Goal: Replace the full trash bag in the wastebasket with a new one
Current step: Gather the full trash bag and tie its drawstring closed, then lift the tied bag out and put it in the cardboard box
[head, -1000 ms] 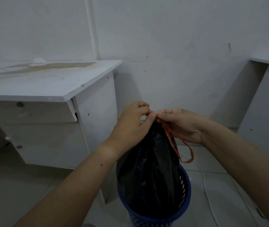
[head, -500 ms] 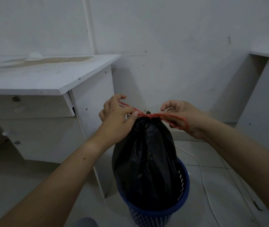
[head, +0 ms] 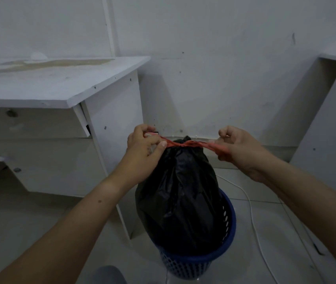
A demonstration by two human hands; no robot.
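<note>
A full black trash bag (head: 180,193) stands in a blue perforated wastebasket (head: 227,234) on the floor, bulging well above the rim. Its neck is gathered tight by a red drawstring (head: 183,144) stretched level across the top. My left hand (head: 144,148) pinches the string's left end. My right hand (head: 236,149) grips the right end, a little way from the bag's neck. No new bag is in view.
A white desk (head: 60,87) with a stained top stands at the left, its side panel close beside the wastebasket. Another white desk (head: 335,111) is at the right. A white cable (head: 253,218) runs over the tiled floor by the basket. The wall is just behind.
My hands were together at the bag's neck; they have pulled apart sideways, drawing the red string taut and closing the neck. The view has dropped slightly.
</note>
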